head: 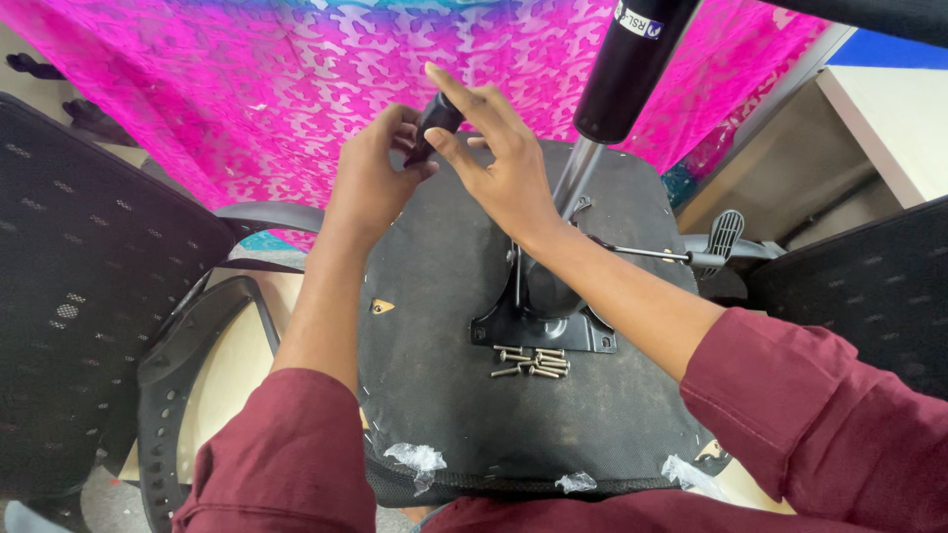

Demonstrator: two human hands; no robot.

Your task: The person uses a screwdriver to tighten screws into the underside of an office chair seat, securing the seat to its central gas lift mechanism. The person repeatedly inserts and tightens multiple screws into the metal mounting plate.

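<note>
Head view, looking down on an upturned chair seat (434,395) whose black underside faces up. Both hands meet over its far edge. The left hand (370,178) has its grip clenched round the lower part of a small black cylindrical part (434,123), fingers curled about it. The right hand (499,163) grasps the same part from the other side, thumb and forefinger pinching near its top while the remaining fingers stand spread and loose. Nearer the body than the grip, a metal mounting plate (543,331) sits bolted on the seat, and just nearer still lies a loose heap of screws (533,362). Right of the grip a black gas cylinder (632,64) rises from the plate. A pink patterned cloth (247,79) hangs beyond.
</note>
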